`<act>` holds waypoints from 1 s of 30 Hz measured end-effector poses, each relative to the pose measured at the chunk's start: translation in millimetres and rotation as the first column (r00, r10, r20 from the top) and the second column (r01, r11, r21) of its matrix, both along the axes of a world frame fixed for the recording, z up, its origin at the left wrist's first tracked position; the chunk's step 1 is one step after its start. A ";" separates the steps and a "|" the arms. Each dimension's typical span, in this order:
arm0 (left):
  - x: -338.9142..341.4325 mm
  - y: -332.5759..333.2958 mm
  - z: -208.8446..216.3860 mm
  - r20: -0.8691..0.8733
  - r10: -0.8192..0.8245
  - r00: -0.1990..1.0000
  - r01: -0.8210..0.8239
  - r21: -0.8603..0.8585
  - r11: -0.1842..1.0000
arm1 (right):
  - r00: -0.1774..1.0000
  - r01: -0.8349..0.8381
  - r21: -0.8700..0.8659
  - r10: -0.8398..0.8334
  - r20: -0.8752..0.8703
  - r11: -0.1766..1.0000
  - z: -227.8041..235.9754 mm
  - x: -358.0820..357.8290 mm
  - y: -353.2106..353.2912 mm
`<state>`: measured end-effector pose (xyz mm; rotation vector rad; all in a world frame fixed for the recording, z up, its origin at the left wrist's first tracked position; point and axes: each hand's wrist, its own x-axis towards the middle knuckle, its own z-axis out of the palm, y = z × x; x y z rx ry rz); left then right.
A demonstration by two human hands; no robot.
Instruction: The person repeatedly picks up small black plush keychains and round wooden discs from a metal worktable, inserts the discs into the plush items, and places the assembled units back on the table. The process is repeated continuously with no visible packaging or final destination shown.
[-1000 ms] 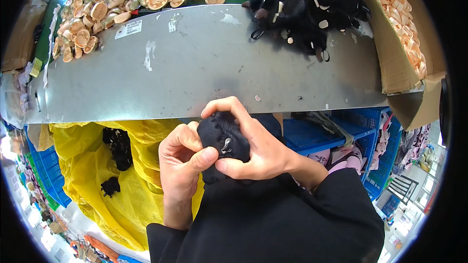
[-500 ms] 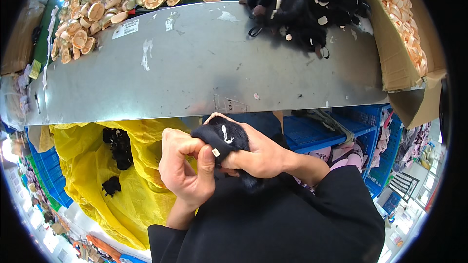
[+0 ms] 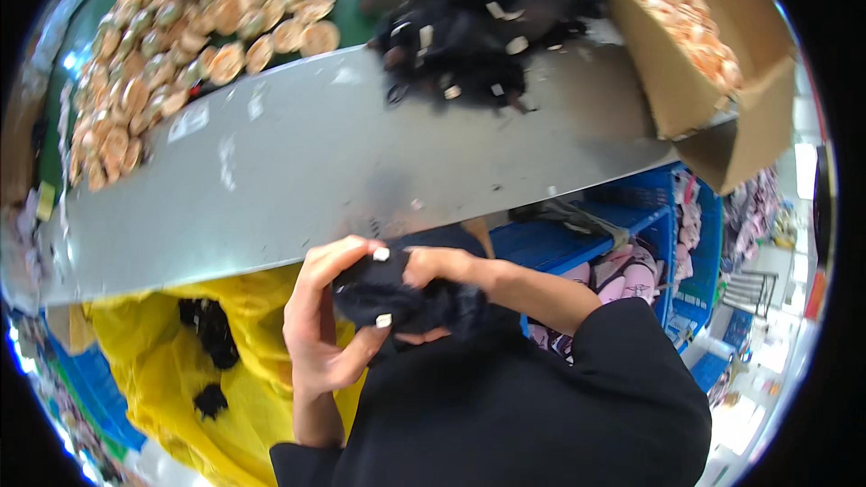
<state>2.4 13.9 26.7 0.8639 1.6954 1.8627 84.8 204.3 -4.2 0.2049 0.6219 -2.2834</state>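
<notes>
A black plush piece [image 3: 383,293] is held in front of my body at the table's near edge. It has a furry surface and two small whitish tabs along its left side. My left hand [image 3: 316,334] grips that side, fingers over the upper edge and thumb near the lower tab. On the other side my right hand [image 3: 451,269] has its fingertips curled against the top of the plush. Part of this hand shows below the piece; the rest is hidden by the dark material. Motion blurs the plush's outline.
A metal-topped table [image 3: 307,162] bears many beige rounded shell parts [image 3: 225,13] at far left and a black plush pile [image 3: 478,27] at the back. A cardboard box [image 3: 649,63] of peach pieces stands right. Below are a yellow bag [image 3: 262,397] and blue crates [image 3: 532,243].
The view has swung, so the table and its contents sit further left and tilted. My left hand has spread wider around the plush, and a second whitish tab now shows.
</notes>
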 end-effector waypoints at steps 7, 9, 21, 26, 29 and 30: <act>17.8 16.6 -3.5 0.151 0.123 0.981 -0.108 -0.100 0.989 | 0.990 0.121 0.321 -0.093 -0.103 0.939 3.8 6.7 3.5; 19.4 22.0 0.3 0.176 0.188 0.966 -0.171 -0.105 0.980 | 0.947 0.220 0.513 -0.055 -0.316 0.830 -14.0 9.2 10.2; 3.3 8.1 -17.4 0.096 0.436 0.895 -0.443 0.069 0.894 | 0.970 0.050 0.164 0.009 -0.241 -0.985 155.1 -27.7 409.6; 3.2 4.7 -26.7 0.128 0.583 0.802 -0.587 -0.011 0.810 | 0.985 -0.122 0.230 -0.146 -0.092 -0.966 110.9 -37.0 492.5; -0.4 -8.2 -41.2 -0.001 0.556 0.831 -0.555 0.058 0.830 | 0.980 -0.163 0.164 -0.180 -0.091 -0.973 84.5 -45.7 493.3; -1.5 -11.0 -45.8 0.026 0.590 0.807 -0.591 0.034 0.806 | 0.984 -0.161 0.114 -0.168 -0.055 -0.980 79.8 -46.7 494.4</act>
